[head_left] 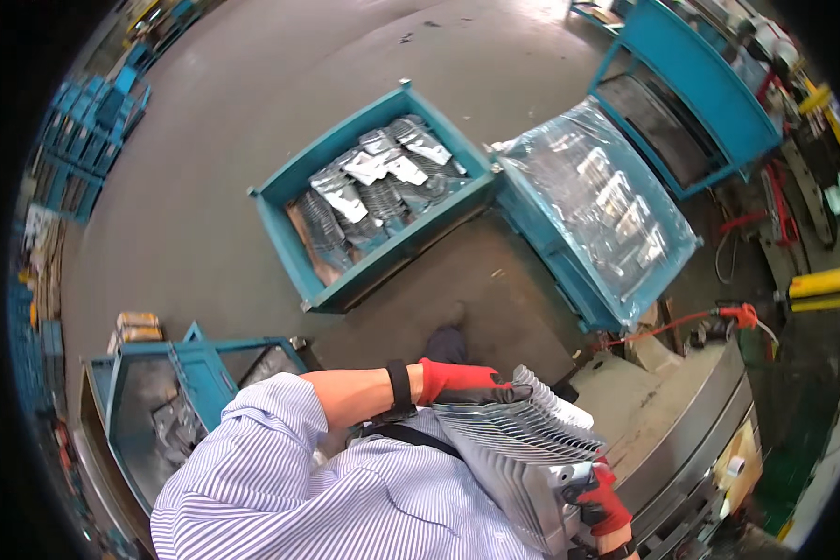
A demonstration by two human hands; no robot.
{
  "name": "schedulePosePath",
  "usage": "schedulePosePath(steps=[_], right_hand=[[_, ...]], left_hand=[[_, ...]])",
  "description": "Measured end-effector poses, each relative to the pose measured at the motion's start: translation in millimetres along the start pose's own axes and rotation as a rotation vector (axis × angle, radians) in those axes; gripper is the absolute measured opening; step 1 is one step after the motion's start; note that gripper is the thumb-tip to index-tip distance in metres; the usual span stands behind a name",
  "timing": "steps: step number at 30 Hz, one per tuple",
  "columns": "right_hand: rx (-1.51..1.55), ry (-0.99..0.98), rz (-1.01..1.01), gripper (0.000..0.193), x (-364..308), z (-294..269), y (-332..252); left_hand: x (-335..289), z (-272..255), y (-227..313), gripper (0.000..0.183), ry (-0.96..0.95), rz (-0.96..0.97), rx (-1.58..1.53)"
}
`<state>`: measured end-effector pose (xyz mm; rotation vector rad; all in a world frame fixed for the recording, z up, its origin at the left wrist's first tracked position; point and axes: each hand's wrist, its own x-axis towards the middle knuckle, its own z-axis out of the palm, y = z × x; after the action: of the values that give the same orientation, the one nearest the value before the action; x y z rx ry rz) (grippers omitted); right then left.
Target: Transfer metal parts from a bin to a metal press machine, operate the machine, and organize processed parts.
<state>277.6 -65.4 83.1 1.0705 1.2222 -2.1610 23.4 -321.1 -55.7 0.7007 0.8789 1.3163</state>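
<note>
Close against my body I hold a silver finned metal part (523,434), with many thin curved fins in rows. My left hand (471,383), in a red and black glove, grips its upper left end; the fingertips lie on the fins. My right hand (602,499), gloved alike, closes around its lower right end near a pale, rounded metal piece. The part is tilted, and some of its underside is hidden by the fins and my shirt.
Ahead, a teal bin (294,266) holds several similar finned parts. To its right, a second teal bin (569,257) has more under clear plastic film. A teal metal frame (686,93) stands beyond. A metal workbench (700,411) lies right; an open teal container (140,373) lies left.
</note>
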Motion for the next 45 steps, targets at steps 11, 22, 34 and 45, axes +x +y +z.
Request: schedulePosePath(steps=[11, 22, 34, 45], right_hand=[[-0.354, -0.229, 0.187, 0.067, 91.2, 117.1, -100.1], [-0.587, -0.441, 0.249, 0.086, 211.4, 287.8, -164.1], [-0.905, -0.547, 0.372, 0.09, 296.1, 409.9, -219.6], [-0.634, -0.668, 0.268, 0.09, 416.7, 408.1, -228.7]], left_hand=[[-149.7, -17.5, 76.2, 0.042, 0.337, 0.131, -0.077], [-261.8, -118.6, 89.9, 0.049, 0.606, -0.3, 0.131], [-346.2, -116.4, 49.1, 0.039, 0.859, 0.529, -0.184], [-379.2, -132.2, 93.5, 0.084, 0.965, 0.707, -0.997]])
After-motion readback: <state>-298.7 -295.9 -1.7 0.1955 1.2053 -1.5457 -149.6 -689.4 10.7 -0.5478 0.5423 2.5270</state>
